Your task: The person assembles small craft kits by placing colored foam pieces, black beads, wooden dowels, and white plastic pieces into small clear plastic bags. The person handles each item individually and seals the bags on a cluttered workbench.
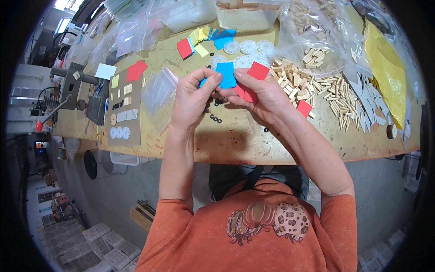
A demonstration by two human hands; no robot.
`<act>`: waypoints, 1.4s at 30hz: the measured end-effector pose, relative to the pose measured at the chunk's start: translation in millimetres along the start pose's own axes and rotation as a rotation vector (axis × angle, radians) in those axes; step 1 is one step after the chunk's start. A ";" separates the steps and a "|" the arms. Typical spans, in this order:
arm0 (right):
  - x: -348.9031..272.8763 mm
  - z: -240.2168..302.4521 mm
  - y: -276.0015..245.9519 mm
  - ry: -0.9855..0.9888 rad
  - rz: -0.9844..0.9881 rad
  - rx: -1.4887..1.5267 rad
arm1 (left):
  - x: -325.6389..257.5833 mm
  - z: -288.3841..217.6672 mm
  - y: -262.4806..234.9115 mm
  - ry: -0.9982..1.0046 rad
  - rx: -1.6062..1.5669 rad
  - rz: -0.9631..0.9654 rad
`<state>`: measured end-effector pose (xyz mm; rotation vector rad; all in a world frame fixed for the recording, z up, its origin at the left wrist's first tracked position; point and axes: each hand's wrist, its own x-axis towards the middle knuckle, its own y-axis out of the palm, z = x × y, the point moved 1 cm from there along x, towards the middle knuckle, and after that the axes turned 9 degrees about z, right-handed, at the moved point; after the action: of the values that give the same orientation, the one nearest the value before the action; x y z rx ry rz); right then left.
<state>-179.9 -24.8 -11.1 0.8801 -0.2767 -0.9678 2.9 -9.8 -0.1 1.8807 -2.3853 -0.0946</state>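
Observation:
Over the middle of the table, my left hand [192, 93] pinches small blue cards [226, 75] between thumb and fingers. My right hand [267, 97] touches the right edge of the same blue cards with its thumb. Held in that right hand are red cards [258, 71], sticking out above and below its thumb. Whether the pieces are card or thin foam I cannot tell. Beneath my hands lie small black rings [215, 119]. Beyond them are white toothed discs [248, 46] and a fan of coloured cards [202, 35].
On the right are wooden pegs [340, 102], wooden blocks [290, 79], grey strips [367, 106] and a red card [304, 108]. A brown board [131, 136] with sorted parts and a clear bag [159, 93] lie left, near a lever press [74, 86]. Plastic tubs [247, 20] stand behind.

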 end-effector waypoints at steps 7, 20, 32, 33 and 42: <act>-1.2 3.6 3.2 -0.002 -0.013 -0.028 | -0.2 -0.4 -2.0 -0.041 -0.074 0.017; -1.9 -3.3 7.7 -0.084 -0.111 -0.185 | -1.3 -4.8 10.7 -0.090 0.007 -0.008; -0.8 1.3 5.8 -0.100 -0.168 -0.138 | 1.7 -1.8 3.6 0.026 0.039 -0.130; -1.6 1.7 6.6 -0.101 -0.163 -0.132 | 2.5 -2.9 5.9 0.046 0.026 -0.140; -4.7 4.6 11.4 -0.088 -0.159 -0.109 | 1.1 -2.7 1.3 0.050 0.192 -0.110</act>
<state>-178.3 -20.4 1.2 0.7694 -0.2287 -1.1602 1.8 -10.6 2.7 2.0694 -2.3315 0.1764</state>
